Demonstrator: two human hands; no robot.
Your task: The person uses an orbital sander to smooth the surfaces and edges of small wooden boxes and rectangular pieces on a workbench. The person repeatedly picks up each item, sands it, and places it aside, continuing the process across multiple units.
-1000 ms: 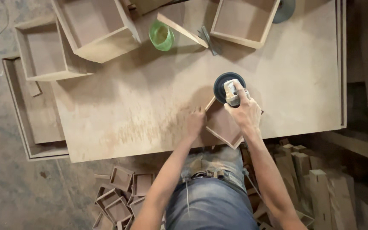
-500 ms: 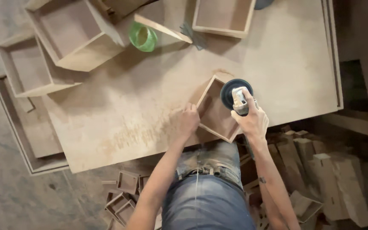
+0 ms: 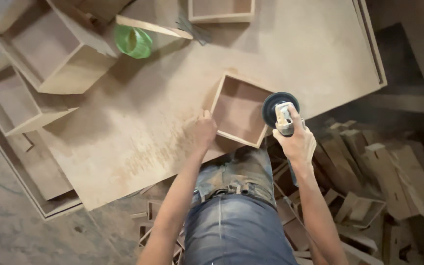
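1. The table (image 3: 280, 59) is the biggest thing here: a pale plywood sheet that fills most of your view and runs slantwise from lower left to upper right.
2. Two large open boxes (image 3: 50, 49) sit at its upper left corner, partly over the edge; a third (image 3: 222, 11) sits at the top edge.
3. A scrap pile (image 3: 384, 181) of wood offcuts lies on the floor to your right, below the table edge.
4. The small box (image 3: 239, 109) you are working on stands open side up near the table's near edge, right in front of you.
5. Your left hand (image 3: 203, 131) presses flat against that box's left wall, fingers together, steadying it rather than wrapping it.
6. Your right hand (image 3: 298, 142) is closed round the sander (image 3: 281, 112), fingers clamped on its body; its round dark pad sits against the box's right wall.
7. A green tape roll (image 3: 133, 41) lies near the large boxes, well apart from both hands.
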